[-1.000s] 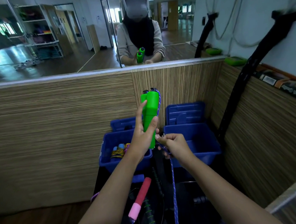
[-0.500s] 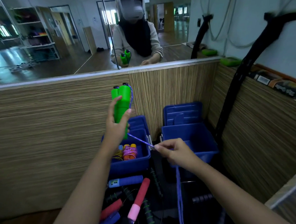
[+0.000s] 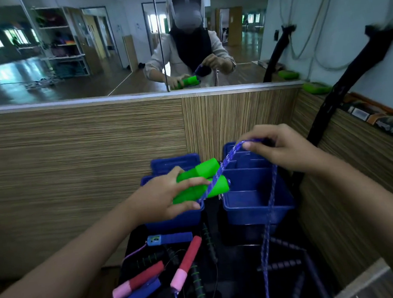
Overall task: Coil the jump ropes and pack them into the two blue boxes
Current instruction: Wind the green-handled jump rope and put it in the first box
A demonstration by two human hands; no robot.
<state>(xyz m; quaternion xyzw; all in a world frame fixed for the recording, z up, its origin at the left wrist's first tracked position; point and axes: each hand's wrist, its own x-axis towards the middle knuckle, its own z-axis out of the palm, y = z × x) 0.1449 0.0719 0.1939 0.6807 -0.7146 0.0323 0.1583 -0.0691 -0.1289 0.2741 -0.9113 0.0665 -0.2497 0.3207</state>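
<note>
Two blue boxes (image 3: 257, 205) sat side by side against the wood panel. Your left hand (image 3: 162, 201) gripped both green handles (image 3: 201, 181) over the left box. Your right hand (image 3: 281, 150) pinched the purple rope (image 3: 268, 211) above the right box, one strand crossing the handles, the rest hanging down.

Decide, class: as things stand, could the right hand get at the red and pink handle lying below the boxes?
Probably not at once. The right hand pinches the purple rope above the right blue box. The red and pink handle lies uncovered, so letting go would leave the way free.
</note>
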